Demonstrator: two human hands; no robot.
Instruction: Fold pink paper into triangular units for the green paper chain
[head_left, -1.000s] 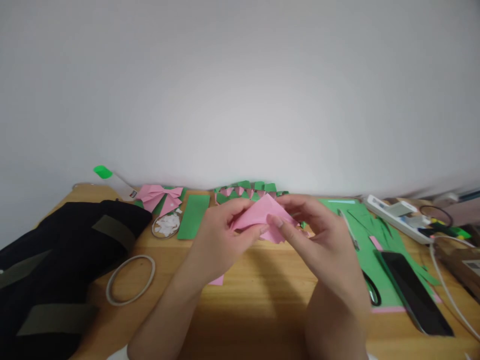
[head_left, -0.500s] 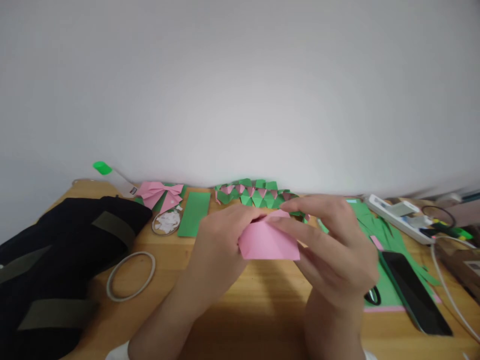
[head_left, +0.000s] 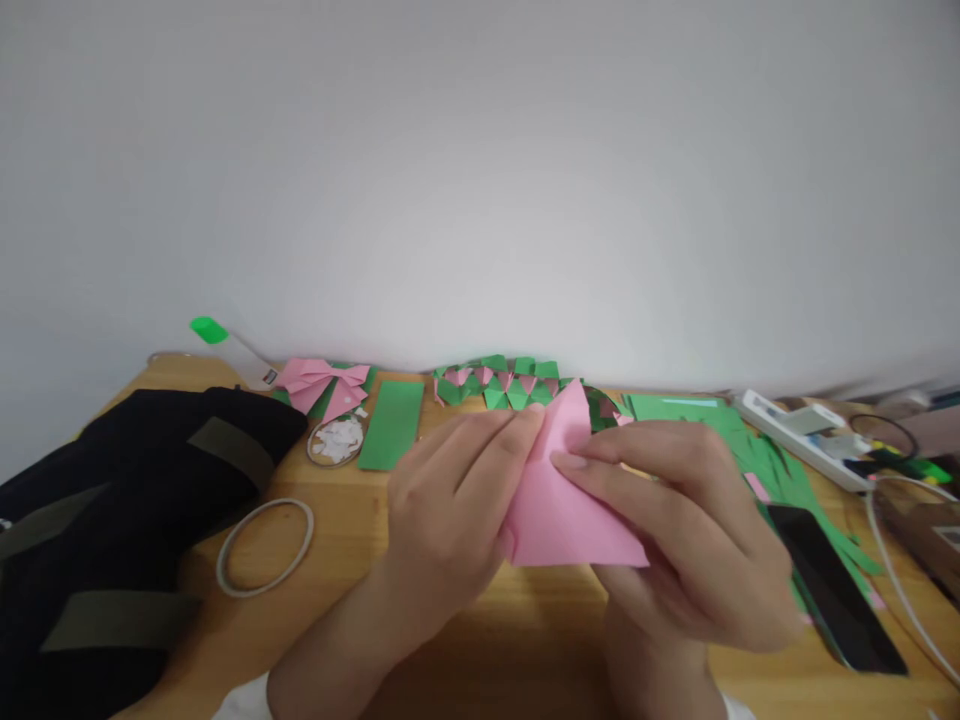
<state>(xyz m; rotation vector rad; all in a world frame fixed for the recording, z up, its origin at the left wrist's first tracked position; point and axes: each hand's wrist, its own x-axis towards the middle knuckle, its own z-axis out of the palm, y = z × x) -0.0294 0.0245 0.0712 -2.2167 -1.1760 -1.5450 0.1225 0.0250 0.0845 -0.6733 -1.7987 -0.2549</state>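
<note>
Pink paper (head_left: 562, 520) is held up, left of the phone (head_left: 836, 590), one point facing away from the person. Left hand (head_left: 457, 500) pinches its left edge; right hand (head_left: 705, 530) pinches its right side, two fingertips on the front face. Thumbs hidden, can't tell how well the back is supported. Looks like creasing or shaping. Suggest: left as fixed clamp, right fingertips pressing lightly along the fold, edges lined up before pressing hard. Oversqueezing would probably buckle the sheet.

Pink paper (head_left: 566, 525) partly hidden, black fabric (head_left: 150, 510) cropped
</note>
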